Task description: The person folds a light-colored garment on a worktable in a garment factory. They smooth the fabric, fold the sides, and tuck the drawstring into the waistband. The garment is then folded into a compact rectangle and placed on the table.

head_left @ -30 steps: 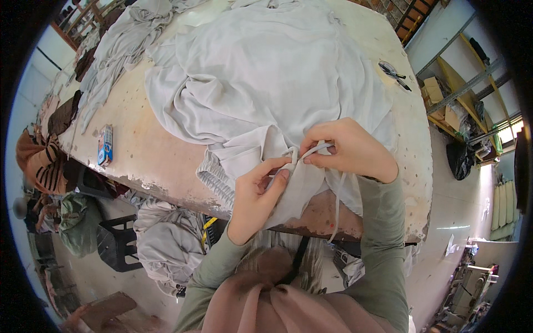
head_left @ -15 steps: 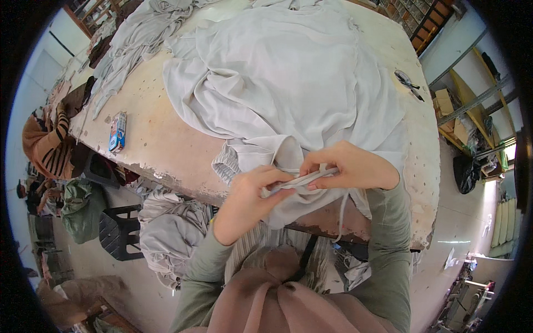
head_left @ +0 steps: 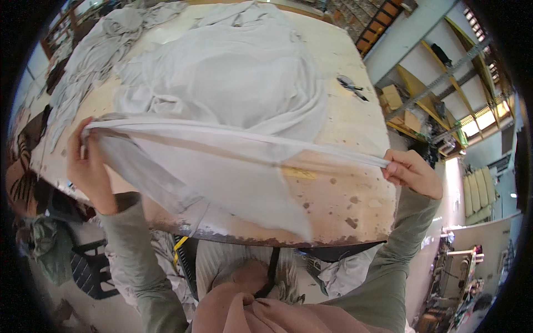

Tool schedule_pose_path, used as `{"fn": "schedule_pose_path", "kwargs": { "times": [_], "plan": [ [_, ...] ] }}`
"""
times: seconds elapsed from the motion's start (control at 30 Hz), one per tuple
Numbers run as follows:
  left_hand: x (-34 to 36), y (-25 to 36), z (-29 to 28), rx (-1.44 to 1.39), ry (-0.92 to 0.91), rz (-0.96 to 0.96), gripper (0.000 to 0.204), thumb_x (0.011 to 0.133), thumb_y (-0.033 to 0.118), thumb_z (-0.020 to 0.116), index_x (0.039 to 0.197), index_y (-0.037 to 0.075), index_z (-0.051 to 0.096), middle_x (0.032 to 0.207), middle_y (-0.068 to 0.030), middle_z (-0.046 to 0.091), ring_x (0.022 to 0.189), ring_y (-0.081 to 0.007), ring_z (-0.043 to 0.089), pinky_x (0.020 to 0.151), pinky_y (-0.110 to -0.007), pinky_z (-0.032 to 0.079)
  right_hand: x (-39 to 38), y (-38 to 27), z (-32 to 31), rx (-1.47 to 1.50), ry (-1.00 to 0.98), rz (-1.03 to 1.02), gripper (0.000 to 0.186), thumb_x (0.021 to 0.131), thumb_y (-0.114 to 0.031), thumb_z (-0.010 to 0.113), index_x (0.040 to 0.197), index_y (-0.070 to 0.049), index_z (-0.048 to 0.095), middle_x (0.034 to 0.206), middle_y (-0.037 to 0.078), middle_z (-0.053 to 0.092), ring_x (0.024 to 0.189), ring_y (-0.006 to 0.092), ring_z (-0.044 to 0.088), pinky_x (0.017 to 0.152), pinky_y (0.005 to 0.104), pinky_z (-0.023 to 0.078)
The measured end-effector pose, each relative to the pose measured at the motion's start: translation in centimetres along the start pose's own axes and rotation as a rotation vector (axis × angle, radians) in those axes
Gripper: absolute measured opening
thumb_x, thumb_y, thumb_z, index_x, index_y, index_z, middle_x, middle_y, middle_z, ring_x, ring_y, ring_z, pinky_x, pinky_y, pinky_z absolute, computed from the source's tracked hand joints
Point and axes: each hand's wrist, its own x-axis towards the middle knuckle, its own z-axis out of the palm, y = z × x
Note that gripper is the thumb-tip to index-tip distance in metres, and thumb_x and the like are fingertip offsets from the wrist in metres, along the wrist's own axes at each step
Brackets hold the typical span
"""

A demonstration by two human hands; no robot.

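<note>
A pale grey garment is drawn out between my two hands, its upper edge pulled into a long narrow strip. My left hand is closed on one end of that edge at the far left. At the right, my right hand pinches the other end, thumb on top. Below the strip the thin cloth hangs down over the near table edge, slightly blurred. More pale grey cloth lies spread in folds just beyond it; whether the two are one piece I cannot tell.
The worn wooden table has a chipped near edge. A small dark-handled tool lies at its right. Rumpled grey cloth covers the far left. A black stool stands lower left, and metal shelving is at the right.
My hands have moved far apart, left hand to the left and right hand to the right, stretching the garment edge they held bunched together. The view has shifted too.
</note>
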Motion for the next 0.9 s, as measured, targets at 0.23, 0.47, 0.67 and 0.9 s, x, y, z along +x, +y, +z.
{"fn": "schedule_pose_path", "kwargs": {
  "times": [0.23, 0.47, 0.67, 0.9],
  "plan": [
    [3.9, -10.4, 0.1, 0.255, -0.214, 0.075, 0.024, 0.092, 0.011, 0.056, 0.113, 0.003, 0.064, 0.105, -0.0061, 0.066, 0.095, -0.0125, 0.059, 0.083, -0.026, 0.046, -0.9, 8.0, -0.5, 0.345, 0.075, 0.107, 0.031, 0.098, -0.033, 0.047, 0.086, -0.005, 0.051, 0.065, -0.005, 0.041, 0.053, 0.0021, 0.033, 0.043, 0.0183, 0.023],
    [4.3, -17.2, 0.2, 0.331, -0.302, -0.123, 0.025, 0.092, 0.014, 0.056, 0.115, 0.012, 0.065, 0.100, -0.0083, 0.067, 0.087, -0.0141, 0.060, 0.079, -0.027, 0.047, 0.2, 12.0, 1.5, 0.929, 0.005, 0.093, 0.029, 0.101, -0.031, 0.040, 0.083, -0.008, 0.042, 0.061, -0.004, 0.033, 0.039, -0.0001, 0.022, 0.030, 0.0160, 0.018],
    [4.2, -20.6, -1.0, 0.272, -0.303, -0.123, 0.025, 0.093, 0.014, 0.055, 0.115, 0.011, 0.064, 0.094, -0.0074, 0.067, 0.079, -0.0128, 0.058, 0.071, -0.027, 0.047, 0.1, 12.4, 2.2, 1.048, -0.020, 0.048, 0.029, 0.100, -0.031, 0.044, 0.083, -0.008, 0.048, 0.058, -0.007, 0.036, 0.038, -0.0007, 0.024, 0.032, 0.0157, 0.020],
    [1.8, -14.4, -0.6, 0.047, -0.463, -0.408, 0.026, 0.094, 0.017, 0.054, 0.118, 0.007, 0.057, 0.095, -0.0047, 0.061, 0.077, -0.0078, 0.050, 0.063, -0.024, 0.042, 1.0, 15.0, 0.1, 0.202, 0.287, 0.010, 0.033, 0.091, -0.027, 0.056, 0.109, 0.001, 0.054, 0.070, 0.002, 0.052, 0.050, 0.0111, 0.045, 0.047, 0.0241, 0.040]
  ]
}}
